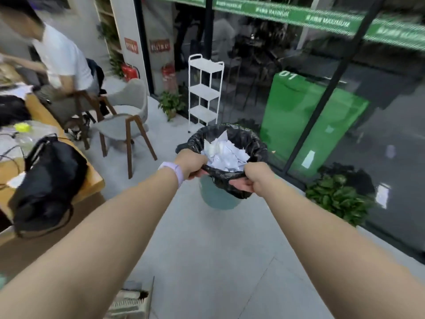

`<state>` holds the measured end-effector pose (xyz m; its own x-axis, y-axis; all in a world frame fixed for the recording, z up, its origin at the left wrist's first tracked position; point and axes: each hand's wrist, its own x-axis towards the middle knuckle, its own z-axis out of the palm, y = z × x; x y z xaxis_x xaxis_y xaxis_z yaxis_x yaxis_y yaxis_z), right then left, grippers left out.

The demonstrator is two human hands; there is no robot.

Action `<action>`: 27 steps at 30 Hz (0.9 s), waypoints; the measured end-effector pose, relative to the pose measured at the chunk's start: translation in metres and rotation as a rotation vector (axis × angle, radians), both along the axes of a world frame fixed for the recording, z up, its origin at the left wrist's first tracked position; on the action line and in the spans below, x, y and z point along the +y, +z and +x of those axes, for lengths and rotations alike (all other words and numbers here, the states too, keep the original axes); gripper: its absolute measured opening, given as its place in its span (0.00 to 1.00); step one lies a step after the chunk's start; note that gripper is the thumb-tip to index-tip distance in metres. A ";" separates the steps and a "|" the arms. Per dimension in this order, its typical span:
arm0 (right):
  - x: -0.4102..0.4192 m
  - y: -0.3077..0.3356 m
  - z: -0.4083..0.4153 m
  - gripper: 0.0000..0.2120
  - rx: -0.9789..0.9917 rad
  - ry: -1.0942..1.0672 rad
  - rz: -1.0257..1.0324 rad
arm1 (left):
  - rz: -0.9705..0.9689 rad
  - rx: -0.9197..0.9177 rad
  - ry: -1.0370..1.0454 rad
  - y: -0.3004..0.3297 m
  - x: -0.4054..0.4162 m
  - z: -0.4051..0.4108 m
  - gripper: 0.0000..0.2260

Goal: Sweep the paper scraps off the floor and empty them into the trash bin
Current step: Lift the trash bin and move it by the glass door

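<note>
We grip black plastic liner [239, 137] of teal trash bin [216, 199], left hand [190, 165], right hand [254, 178] clenched on rim; white paper scraps [226, 155] inside; white wire shelf [205, 90] behind, grey chair [125, 125] left.

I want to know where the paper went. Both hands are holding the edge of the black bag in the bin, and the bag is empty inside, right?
Not quite. The left hand and the right hand do grip the rim of the black bag lining the bin, but the bag is not empty: the head view shows white paper scraps piled inside it.
</note>
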<state>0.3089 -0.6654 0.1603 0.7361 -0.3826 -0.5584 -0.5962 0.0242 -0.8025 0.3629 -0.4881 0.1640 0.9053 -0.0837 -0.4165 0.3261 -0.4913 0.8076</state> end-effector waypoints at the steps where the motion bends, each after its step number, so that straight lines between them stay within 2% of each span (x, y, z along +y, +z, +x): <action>1: 0.001 0.020 0.000 0.18 -0.030 0.005 -0.005 | -0.005 -0.025 0.003 0.021 0.002 -0.001 0.04; 5: 0.005 0.087 -0.005 0.18 -0.118 0.016 -0.044 | -0.085 -0.128 0.033 0.084 0.009 -0.010 0.05; 9: 0.012 0.122 -0.007 0.18 -0.170 -0.013 -0.028 | -0.171 -0.186 0.063 0.108 0.020 -0.018 0.07; 16: 0.029 0.129 -0.003 0.14 -0.146 0.013 -0.105 | -0.250 -0.198 0.070 0.106 0.037 -0.021 0.07; 27: 0.090 0.128 0.026 0.14 -0.175 0.033 -0.065 | -0.184 -0.236 0.115 0.102 0.095 -0.003 0.08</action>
